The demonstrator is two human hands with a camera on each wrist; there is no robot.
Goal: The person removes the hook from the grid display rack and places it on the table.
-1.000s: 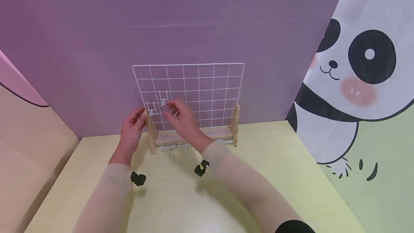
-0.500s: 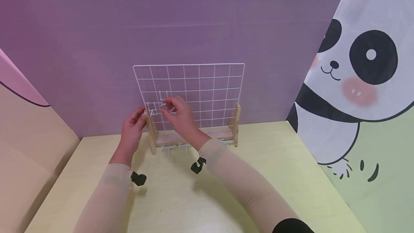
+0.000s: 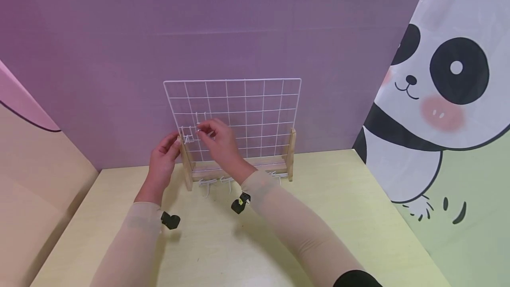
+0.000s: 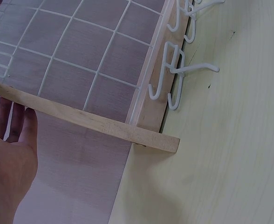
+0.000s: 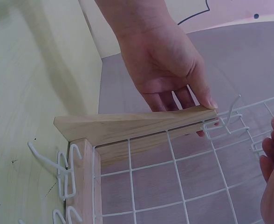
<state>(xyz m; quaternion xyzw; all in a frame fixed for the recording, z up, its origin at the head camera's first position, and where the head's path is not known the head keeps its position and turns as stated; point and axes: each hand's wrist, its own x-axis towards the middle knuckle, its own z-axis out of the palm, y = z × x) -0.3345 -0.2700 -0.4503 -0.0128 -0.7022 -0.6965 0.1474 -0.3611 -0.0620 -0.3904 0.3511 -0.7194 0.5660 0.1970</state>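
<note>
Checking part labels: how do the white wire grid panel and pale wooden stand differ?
Build: grid panel is thin white mesh; stand is solid wood.
Height: grid panel rises above stand.
Load: white wire hook hangs on grid panel; left hand grips stand.
Shared: both stand upright.

Five visible hooks (image 4: 175,70), one grid (image 3: 245,110)

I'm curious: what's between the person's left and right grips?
The head view shows a wooden upright, wire grid and, hung on it, a white wire hook.
</note>
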